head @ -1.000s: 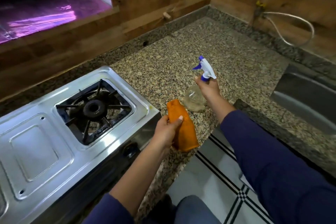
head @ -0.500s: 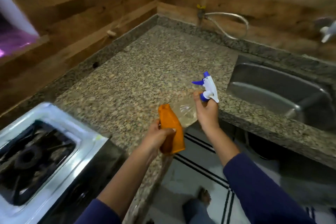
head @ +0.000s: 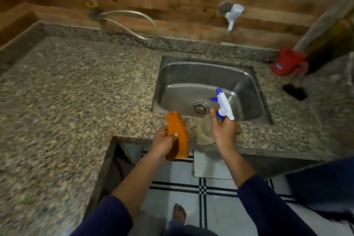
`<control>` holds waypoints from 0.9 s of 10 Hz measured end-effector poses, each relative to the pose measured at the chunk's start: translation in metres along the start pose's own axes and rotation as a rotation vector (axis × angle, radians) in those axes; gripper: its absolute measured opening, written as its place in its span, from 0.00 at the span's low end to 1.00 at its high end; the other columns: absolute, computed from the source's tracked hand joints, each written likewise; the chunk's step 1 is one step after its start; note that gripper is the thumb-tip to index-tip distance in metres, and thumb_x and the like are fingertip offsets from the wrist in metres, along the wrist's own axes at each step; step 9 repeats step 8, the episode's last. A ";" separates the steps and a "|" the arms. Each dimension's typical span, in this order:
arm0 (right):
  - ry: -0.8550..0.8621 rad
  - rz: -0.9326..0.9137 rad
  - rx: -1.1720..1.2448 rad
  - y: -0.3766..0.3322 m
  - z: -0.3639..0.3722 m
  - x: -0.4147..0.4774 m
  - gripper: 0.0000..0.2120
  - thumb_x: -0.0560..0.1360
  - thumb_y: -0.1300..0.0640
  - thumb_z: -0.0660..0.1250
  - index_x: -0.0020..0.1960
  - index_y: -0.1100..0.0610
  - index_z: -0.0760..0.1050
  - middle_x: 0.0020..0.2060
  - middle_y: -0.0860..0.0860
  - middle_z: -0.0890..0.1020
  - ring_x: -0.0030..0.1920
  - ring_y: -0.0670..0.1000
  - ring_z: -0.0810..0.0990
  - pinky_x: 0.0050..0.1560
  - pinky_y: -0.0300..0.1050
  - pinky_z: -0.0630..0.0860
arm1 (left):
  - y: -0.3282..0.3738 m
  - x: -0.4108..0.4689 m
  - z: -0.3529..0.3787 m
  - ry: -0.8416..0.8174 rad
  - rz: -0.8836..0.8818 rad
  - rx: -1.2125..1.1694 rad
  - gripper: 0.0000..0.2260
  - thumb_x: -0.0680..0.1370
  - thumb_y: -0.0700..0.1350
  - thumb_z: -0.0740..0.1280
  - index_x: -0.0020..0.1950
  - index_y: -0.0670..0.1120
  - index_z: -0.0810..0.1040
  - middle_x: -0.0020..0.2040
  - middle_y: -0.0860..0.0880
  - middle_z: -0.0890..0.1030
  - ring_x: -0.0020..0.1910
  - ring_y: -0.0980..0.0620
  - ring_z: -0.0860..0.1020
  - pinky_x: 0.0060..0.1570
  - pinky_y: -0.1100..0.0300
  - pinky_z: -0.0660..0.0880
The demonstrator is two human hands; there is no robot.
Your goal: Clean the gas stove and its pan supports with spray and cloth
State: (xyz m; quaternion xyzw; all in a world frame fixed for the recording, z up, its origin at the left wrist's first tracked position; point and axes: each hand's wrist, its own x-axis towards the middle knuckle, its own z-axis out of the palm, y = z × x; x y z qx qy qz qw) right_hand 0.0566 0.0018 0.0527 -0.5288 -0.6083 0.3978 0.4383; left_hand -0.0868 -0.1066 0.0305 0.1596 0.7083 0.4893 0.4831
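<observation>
My left hand (head: pixel 165 142) grips a folded orange cloth (head: pixel 177 132), held upright over the front edge of the granite counter. A clear spray bottle (head: pixel 206 130) with a white and blue trigger head (head: pixel 223 105) is in the grip of my right hand (head: pixel 224 130), just in front of the steel sink (head: pixel 247 76). The two hands are side by side, a short gap apart. The gas stove is out of view.
The speckled granite counter (head: pixel 67 101) wraps around in an L shape to the left. A white tap (head: pixel 232 15) and a metal hose (head: pixel 130 19) hang on the wooden wall. A red item (head: pixel 287 61) sits at the counter's back right. Below are a tiled floor (head: pixel 214 203) and my bare foot (head: pixel 179 214).
The view has swung right, from the stove to the sink; the stove has left the frame. Both hands keep their hold on the cloth and the bottle, now in front of the sink.
</observation>
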 end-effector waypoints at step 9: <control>0.029 -0.046 -0.121 0.051 -0.031 0.018 0.23 0.78 0.56 0.67 0.70 0.56 0.64 0.61 0.47 0.69 0.57 0.40 0.71 0.51 0.24 0.67 | -0.007 0.076 0.063 0.064 0.182 0.595 0.13 0.70 0.51 0.75 0.47 0.47 0.76 0.47 0.46 0.83 0.46 0.44 0.81 0.48 0.50 0.78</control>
